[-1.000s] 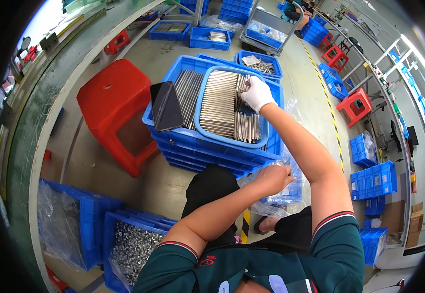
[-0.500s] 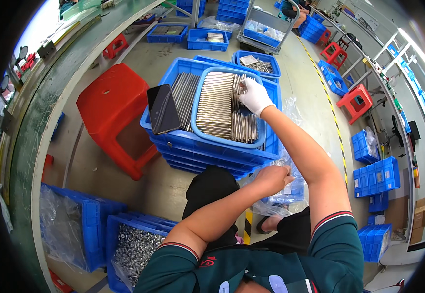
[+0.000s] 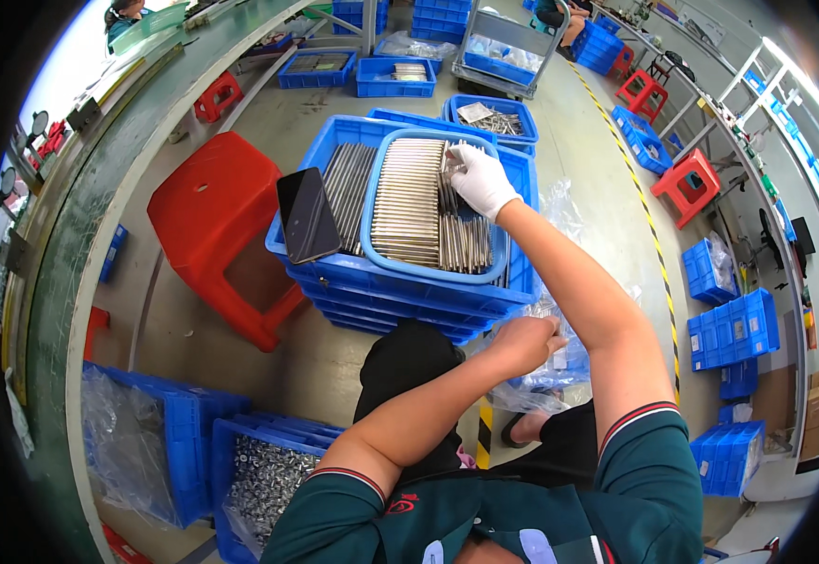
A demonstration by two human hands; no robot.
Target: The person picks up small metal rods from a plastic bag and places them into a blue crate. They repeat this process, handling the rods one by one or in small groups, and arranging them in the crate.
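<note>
My right hand [image 3: 483,183], in a white glove, is closed with its fingertips at thin metal rods [image 3: 451,162] near the far end of a light blue tray [image 3: 368,221]. Glove and fingers partly hide what they pinch. Rows of slim silver rods [image 3: 408,207] fill the tray's left side; a looser column of rods [image 3: 466,242] lies on its right, below a dark gap. The tray rests on a blue crate [image 3: 334,132] with more grey rods [image 3: 348,183] beside it. My bare left hand [image 3: 527,344] is curled near my knees, its fingertips together; whatever they hold is unclear.
A black phone [image 3: 309,216] leans on the crate's left rim. Next to it stands a red stool [image 3: 217,202]. Small metal parts [image 3: 268,475] fill a crate at lower left. A green workbench [image 3: 62,310] runs along the left. Clear plastic bags [image 3: 569,348] lie right of the crates.
My right hand has shifted slightly within the tray, and a dark gap shows in the right-hand column of rods below it. The left hand stays put. The whole view has tilted a little.
</note>
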